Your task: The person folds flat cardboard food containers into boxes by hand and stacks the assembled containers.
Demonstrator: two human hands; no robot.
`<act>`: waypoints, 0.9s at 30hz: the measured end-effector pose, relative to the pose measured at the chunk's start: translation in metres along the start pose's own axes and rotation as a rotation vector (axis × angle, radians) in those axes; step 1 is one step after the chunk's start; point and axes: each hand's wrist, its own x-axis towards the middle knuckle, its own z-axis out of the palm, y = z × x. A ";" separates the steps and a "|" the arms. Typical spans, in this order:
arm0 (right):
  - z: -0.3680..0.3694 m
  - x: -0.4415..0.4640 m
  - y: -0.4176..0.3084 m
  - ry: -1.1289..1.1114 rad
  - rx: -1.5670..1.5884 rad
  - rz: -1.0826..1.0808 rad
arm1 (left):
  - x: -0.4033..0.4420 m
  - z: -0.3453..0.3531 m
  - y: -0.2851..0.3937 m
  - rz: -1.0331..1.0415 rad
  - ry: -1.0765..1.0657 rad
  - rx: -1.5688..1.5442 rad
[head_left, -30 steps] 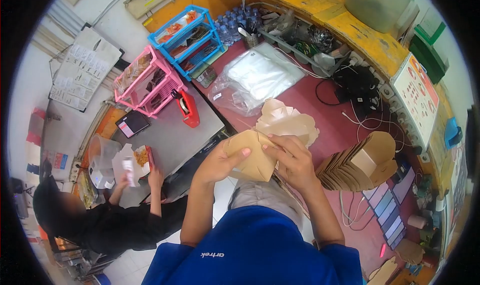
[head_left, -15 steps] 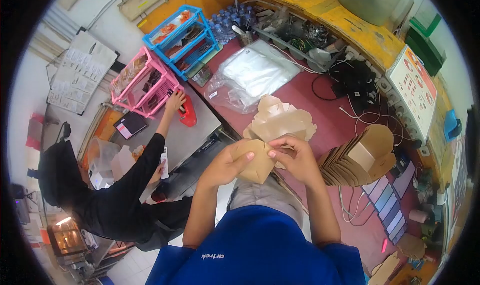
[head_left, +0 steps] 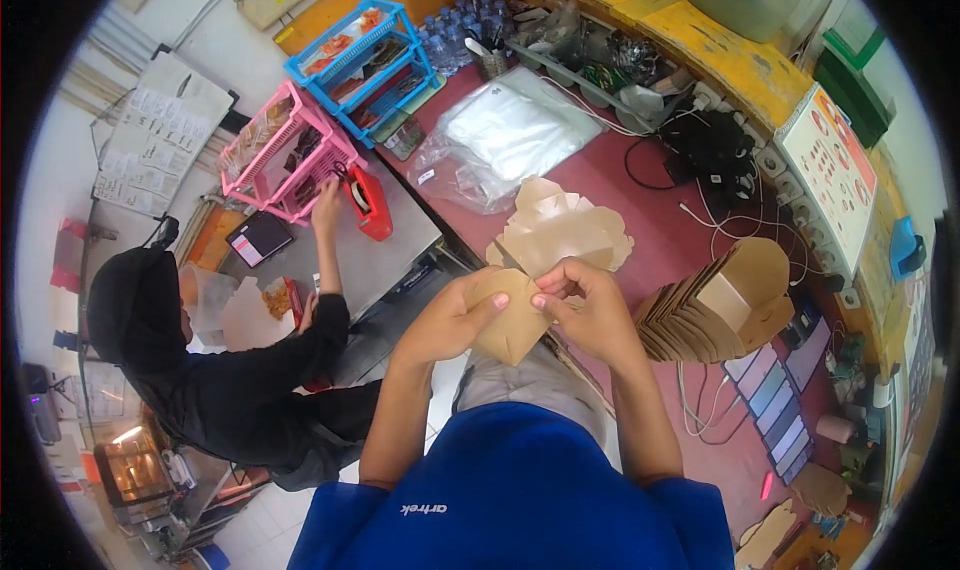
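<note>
Between both hands is a brown paper food box [head_left: 512, 332], partly folded, held just over the table's near edge. My left hand [head_left: 447, 322] grips its left side, thumb lying on the outer face. My right hand [head_left: 590, 310] pinches the upper right corner where the flaps meet, thumb and fingers pressed together. Just beyond the hands, an unfolded box blank [head_left: 563, 232] lies on the red table with its paler inner side up. To the right of my right hand lies a nested stack of folded brown boxes [head_left: 700, 315].
Clear plastic bags [head_left: 520, 135] lie farther back on the red table [head_left: 650, 200]. Black cables [head_left: 705, 160] are at the right rear. At left, a person in black [head_left: 230, 380] stands by a grey counter with a red tape dispenser [head_left: 368, 205] and pink baskets [head_left: 290, 160].
My hands keep their hold on the box with only slight shifts of the fingers. The other person has leaned in, and their hand has drawn back a little from the tape dispenser.
</note>
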 end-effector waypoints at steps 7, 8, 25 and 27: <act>0.023 -0.009 -0.004 0.126 -0.166 -0.126 | -0.005 0.006 0.009 0.083 0.085 0.270; 0.025 -0.013 -0.001 0.127 -0.165 -0.128 | -0.007 0.007 0.013 0.116 0.121 0.383; -0.007 0.005 0.097 -0.124 1.021 -0.040 | -0.008 0.035 0.033 0.659 -0.306 1.014; -0.008 0.003 0.097 -0.209 1.049 -0.120 | -0.008 0.041 0.024 0.638 -0.330 1.076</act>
